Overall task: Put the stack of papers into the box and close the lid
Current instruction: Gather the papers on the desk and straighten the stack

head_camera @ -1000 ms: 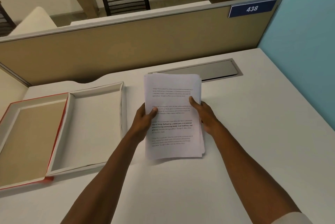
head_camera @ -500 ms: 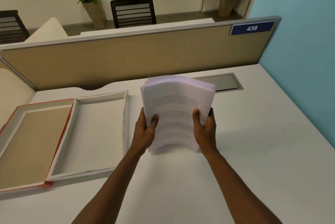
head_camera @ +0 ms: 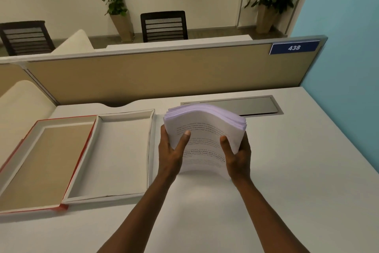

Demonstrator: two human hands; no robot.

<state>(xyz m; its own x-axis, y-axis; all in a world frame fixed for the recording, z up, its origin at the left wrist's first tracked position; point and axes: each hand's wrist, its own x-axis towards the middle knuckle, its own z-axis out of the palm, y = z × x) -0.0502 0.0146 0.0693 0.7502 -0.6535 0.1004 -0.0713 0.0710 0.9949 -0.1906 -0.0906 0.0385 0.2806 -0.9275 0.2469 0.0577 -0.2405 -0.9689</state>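
Observation:
A stack of printed white papers (head_camera: 205,127) stands upright on its lower edge on the desk, its top bowed away from me. My left hand (head_camera: 171,153) grips its left side and my right hand (head_camera: 238,155) grips its right side, thumbs on the front sheet. Just left of the stack lies the open shallow white box (head_camera: 150,140), with nothing inside. Its lid (head_camera: 47,162), red-edged with a tan inner face, lies flat and open further left, joined to the box.
A tan partition (head_camera: 164,76) with a blue "438" sign (head_camera: 294,47) closes the desk's far side. A grey cable hatch (head_camera: 246,104) sits behind the papers. A blue wall (head_camera: 348,68) runs along the right. Chairs and potted plants stand beyond.
The stack went from lying flat under my hands to standing upright on its lower edge, both hands gripping its sides. My view has tilted upward.

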